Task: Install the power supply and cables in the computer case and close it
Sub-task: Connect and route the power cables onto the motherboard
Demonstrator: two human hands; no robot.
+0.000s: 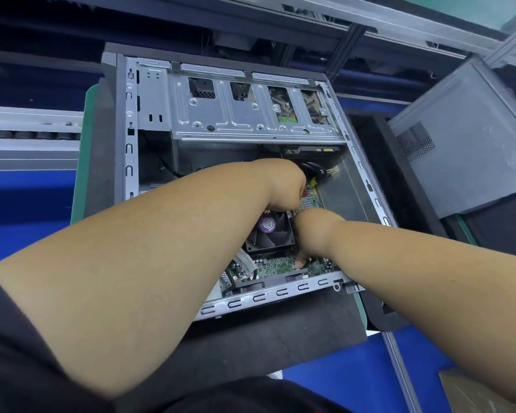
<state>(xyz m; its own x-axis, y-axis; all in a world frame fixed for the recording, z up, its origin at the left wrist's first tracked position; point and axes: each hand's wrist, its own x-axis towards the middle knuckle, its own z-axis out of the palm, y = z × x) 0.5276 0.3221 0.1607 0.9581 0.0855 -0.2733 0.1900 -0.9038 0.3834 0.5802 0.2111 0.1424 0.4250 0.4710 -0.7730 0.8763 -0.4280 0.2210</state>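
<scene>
One computer case (131, 138) lies open on its side on a dark foam mat (274, 332), both my arms reaching in. My left hand (283, 186) is bent down at the wrist past the fan, fingers hidden behind the wrist, so I cannot tell if they grip anything. My right hand (310, 234) is also turned down, one fingertip (299, 262) showing against the green circuit board (268, 265) near the front rail; rest of the fingers hidden, cannot tell if curled or straight. The two hands are close together, almost touching, over one black fan (270, 234) with a purple round label. One bundle of black cables (313, 169) with a pale plug (335, 171) lies just beyond my left hand, on the case floor by the board's far corner. One metal drive cage (251, 114) spans the far end, with four cutouts across its top. One grey side panel (465, 150) leans to the right, apart from the case. Power supply itself not identifiable. Blue bench (27, 186) underneath, black sleeve (9, 353) at lower left
</scene>
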